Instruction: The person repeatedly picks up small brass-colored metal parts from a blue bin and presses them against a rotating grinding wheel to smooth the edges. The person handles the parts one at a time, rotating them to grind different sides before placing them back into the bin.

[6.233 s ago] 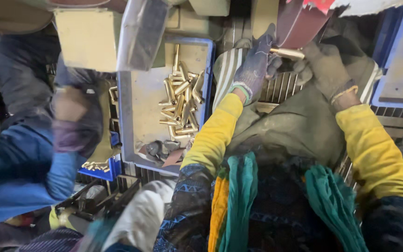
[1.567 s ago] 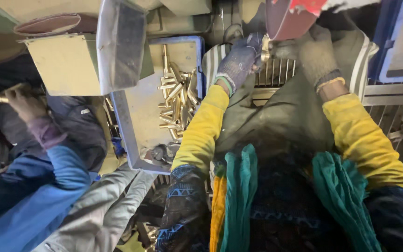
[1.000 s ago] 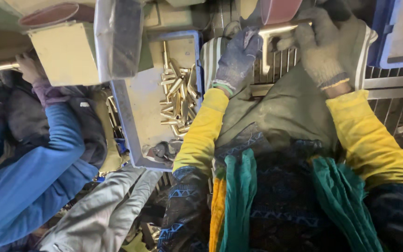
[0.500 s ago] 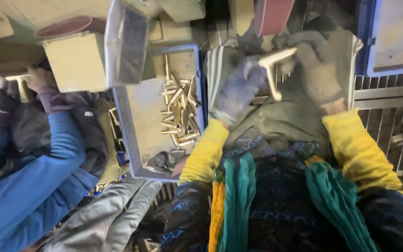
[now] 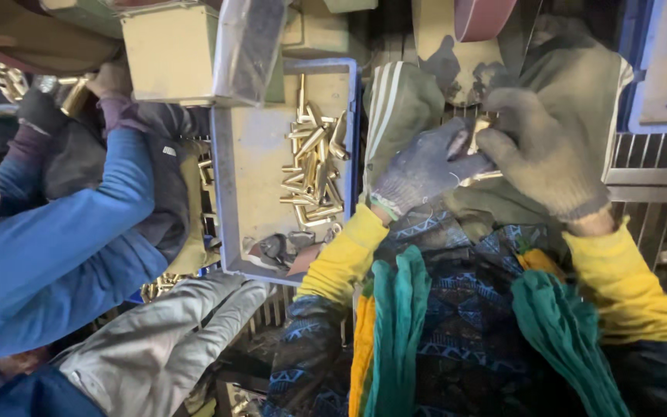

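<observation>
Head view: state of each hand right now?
Left hand: closed, gloved, grip on the brass part.
Right hand: closed, gloved, grip on the same brass part.

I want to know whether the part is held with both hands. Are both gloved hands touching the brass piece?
Touching. In the head view, the left hand and the right hand both close their fingers around the brass piece between them.

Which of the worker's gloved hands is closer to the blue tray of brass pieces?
The left. The left hand is just beside the blue tray rim, gripping a brass piece. The right hand holds the same piece farther from the tray.
</observation>
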